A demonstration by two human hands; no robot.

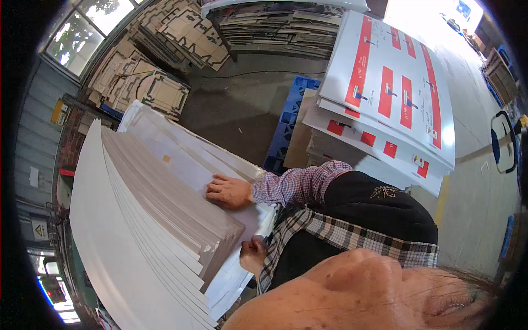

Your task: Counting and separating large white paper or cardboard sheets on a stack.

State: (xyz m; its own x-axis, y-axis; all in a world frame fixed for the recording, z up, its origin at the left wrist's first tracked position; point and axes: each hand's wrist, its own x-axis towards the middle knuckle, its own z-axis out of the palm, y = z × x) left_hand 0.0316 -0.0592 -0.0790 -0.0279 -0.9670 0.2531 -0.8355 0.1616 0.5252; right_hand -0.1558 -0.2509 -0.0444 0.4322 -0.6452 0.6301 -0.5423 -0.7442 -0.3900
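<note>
My right hand (228,191) rests on a white sheet-covered surface (203,165), fingers lightly bent and spread, holding nothing. Nearer my body, my left hand (253,256) is curled by the curled white edge (267,221) of the covering; what lies in its fingers, if anything, is hidden. Beside both hands runs a long stack of greyish board sheets (181,192), its edges stepped. Large white sheets (115,220) fan out over the stack's far side from me, bending toward the picture's left. A small orange-tan piece (166,158) sits on the white surface.
A tall pile of red-and-white printed boards (385,82) stands at the right, beside a blue plastic pallet (289,124). Cut wooden die boards (159,91) lean at the upper left. A loaded rack (280,33) stands at the back. A trolley handle (503,142) shows far right.
</note>
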